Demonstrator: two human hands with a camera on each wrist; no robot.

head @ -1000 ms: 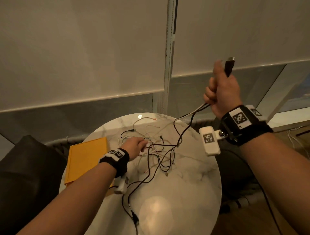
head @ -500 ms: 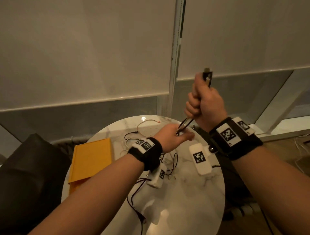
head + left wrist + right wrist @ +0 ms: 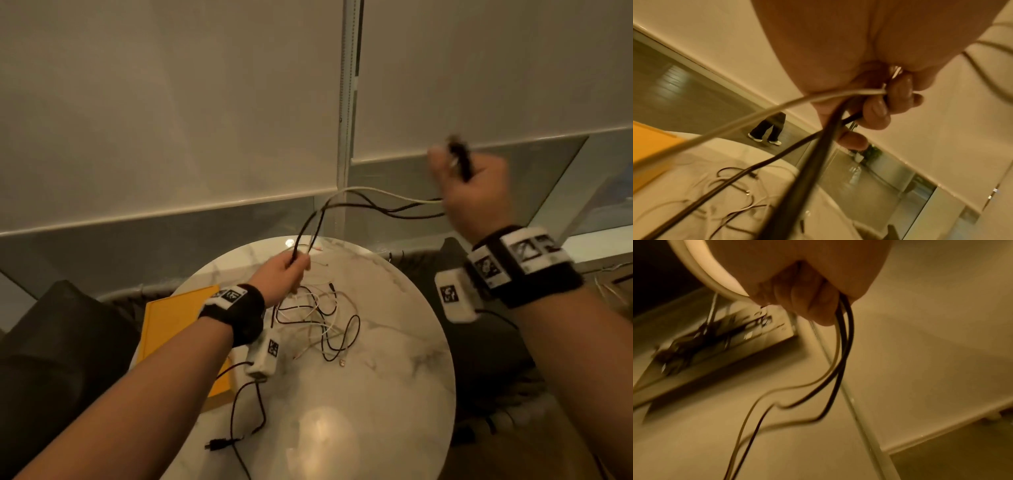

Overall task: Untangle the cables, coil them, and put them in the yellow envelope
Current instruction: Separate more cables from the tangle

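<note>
A tangle of black and white cables (image 3: pixel 318 318) lies on the round marble table (image 3: pixel 376 394). My left hand (image 3: pixel 289 272) is raised above the table's far side and grips a bundle of black and white cables (image 3: pixel 838 104). From it the strands (image 3: pixel 376 202) arc up to my right hand (image 3: pixel 469 192), held high at the right, which grips the same cables (image 3: pixel 842 318) with a black plug end (image 3: pixel 459 157) sticking up from the fist. The yellow envelope (image 3: pixel 171 318) lies flat at the table's left edge, partly under my left forearm.
A loose black cable with a plug (image 3: pixel 219 443) trails over the table's near left part. Dark seats stand at the left (image 3: pixel 51 342) and right (image 3: pixel 496 377) of the table. Roller blinds (image 3: pixel 171 102) and glass panels rise behind it.
My hands were close together half a second ago; now the right hand has swung up and right and the left down and left, drawing a length of cable out between them.
</note>
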